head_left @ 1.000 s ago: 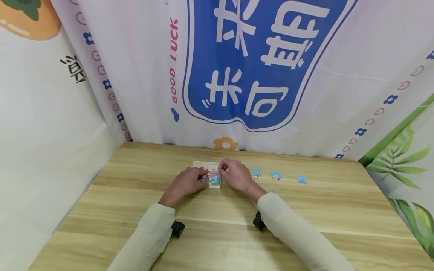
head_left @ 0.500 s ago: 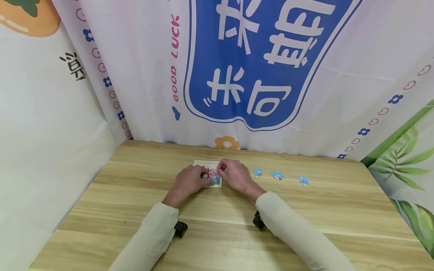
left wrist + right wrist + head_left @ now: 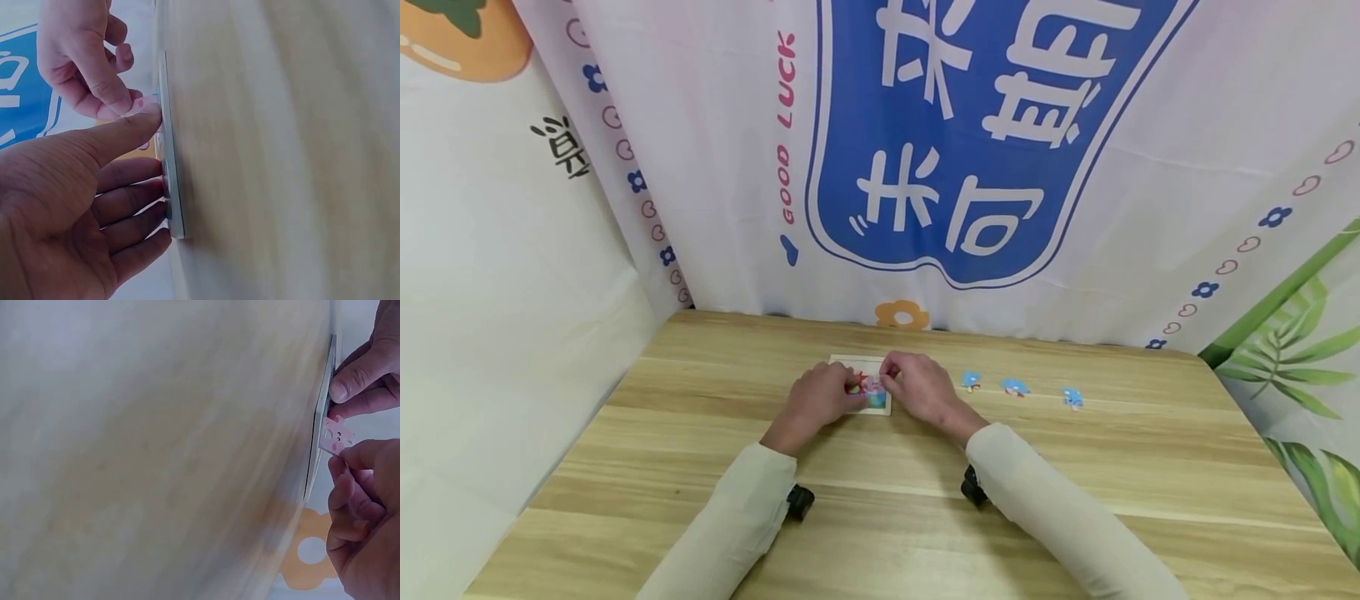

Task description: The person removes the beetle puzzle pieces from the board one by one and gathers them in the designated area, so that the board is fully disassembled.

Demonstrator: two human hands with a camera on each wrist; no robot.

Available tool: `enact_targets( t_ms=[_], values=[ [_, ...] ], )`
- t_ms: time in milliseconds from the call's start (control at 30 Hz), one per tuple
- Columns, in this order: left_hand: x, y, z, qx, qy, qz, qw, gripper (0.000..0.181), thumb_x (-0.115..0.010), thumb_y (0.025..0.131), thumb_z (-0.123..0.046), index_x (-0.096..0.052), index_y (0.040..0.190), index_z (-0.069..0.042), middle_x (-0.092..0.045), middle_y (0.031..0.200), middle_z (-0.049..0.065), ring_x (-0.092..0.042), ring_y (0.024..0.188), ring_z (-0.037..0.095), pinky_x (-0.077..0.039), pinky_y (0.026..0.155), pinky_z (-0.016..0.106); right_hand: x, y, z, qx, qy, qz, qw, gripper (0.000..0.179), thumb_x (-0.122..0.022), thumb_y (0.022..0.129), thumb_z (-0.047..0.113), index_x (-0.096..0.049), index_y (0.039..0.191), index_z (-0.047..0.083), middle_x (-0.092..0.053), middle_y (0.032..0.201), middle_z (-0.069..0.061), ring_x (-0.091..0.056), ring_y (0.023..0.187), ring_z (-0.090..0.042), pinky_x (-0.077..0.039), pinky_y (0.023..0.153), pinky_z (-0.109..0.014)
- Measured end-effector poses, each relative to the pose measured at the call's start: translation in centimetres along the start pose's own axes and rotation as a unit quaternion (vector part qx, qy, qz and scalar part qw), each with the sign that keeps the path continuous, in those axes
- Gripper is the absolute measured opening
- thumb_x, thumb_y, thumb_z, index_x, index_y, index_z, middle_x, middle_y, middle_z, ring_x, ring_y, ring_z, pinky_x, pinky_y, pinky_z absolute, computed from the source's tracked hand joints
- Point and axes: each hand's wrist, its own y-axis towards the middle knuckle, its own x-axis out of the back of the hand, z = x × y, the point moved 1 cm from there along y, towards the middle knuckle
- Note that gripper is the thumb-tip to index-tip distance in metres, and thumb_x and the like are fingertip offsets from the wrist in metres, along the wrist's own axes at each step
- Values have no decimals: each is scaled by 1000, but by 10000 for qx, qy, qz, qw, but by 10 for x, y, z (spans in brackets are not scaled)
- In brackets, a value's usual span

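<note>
A small light-framed jigsaw board (image 3: 852,360) lies near the table's far edge, with colourful pieces in its lower part. My right hand (image 3: 922,388) is at its right side, thumb and fingers pinching a pink jigsaw piece with a cartoon face (image 3: 337,432). That piece stands tilted up from the board in the right wrist view, its lower edge against the board. My left hand (image 3: 820,398) rests on the board's left part and hides some of it. In the left wrist view its fingers touch the board's face, and the thumb reaches the pink piece.
On the wooden table (image 3: 880,533), to the right of the board, lie three blue jigsaw pieces in a row: one nearest (image 3: 971,381), a middle piece (image 3: 1015,387) and a far-right piece (image 3: 1072,398). A printed curtain (image 3: 737,167) hangs behind the table.
My left thumb slid right over the board, then drew back slightly. The right hand keeps its pinch on the pink piece with little movement. The head view shifted slightly.
</note>
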Motion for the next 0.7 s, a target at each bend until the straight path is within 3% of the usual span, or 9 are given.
enact_targets(
  t_ms=[100,300,367,433,500,567,600,700],
  values=[
    [1,1,-1,-36,-80,59,9999,49,-84,88,-27,-45,61,-13,-38,62,-3,-34,57,14,-25,53,29,1,0,-1,-294,311,-55,9991,5,-68,100,17,-72,97,17,-70,92,6,-62,78,-10,-52,70,-29],
    [1,2,1,5,-130,124,9998,50,-84,88,-26,-44,61,-13,-37,63,-3,-34,57,14,-24,54,29,10,0,-2,-850,1230,-262,9884,8,-66,101,18,-73,99,14,-69,95,4,-63,87,-14,-53,77,-34],
    [1,3,1,36,-150,123,9998,49,-84,88,-26,-44,61,-13,-39,65,-1,-33,58,14,-24,54,29,19,-4,-3,-780,1227,-190,9892,8,-67,101,17,-73,99,13,-69,95,4,-63,89,-15,-53,79,-35],
    [0,3,0,71,-219,121,9997,46,-84,87,-25,-49,60,-13,-53,72,0,-34,60,14,-25,55,29,30,-10,-7,-611,1042,-109,9926,6,-68,100,16,-73,98,13,-69,93,5,-63,89,-14,-54,79,-35],
    [0,2,-1,78,-284,111,9995,38,-84,87,-24,-58,62,-13,-66,89,2,-36,62,14,-25,55,29,45,-19,-14,-455,877,35,9951,5,-70,98,14,-73,95,12,-68,91,4,-63,87,-14,-54,79,-35],
    [0,2,-2,73,-329,82,9994,30,-84,86,-24,-66,64,-14,-70,103,2,-38,64,14,-27,54,28,63,-32,-25,-322,770,243,9962,5,-70,97,11,-73,93,11,-68,89,4,-62,85,-15,-53,79,-36],
    [1,2,-2,90,-322,68,9994,30,-85,85,-24,-66,64,-14,-70,102,1,-39,64,14,-27,54,28,72,-39,-32,-252,726,330,9965,5,-70,97,10,-73,92,11,-68,88,3,-62,85,-15,-53,79,-36],
    [2,1,-1,187,-271,58,9994,39,-86,85,-25,-59,58,-14,-60,78,-2,-38,62,14,-25,53,27,99,-62,-57,-180,721,539,9958,4,-70,96,7,-73,93,8,-69,88,1,-63,84,-16,-53,78,-37]
  ],
)
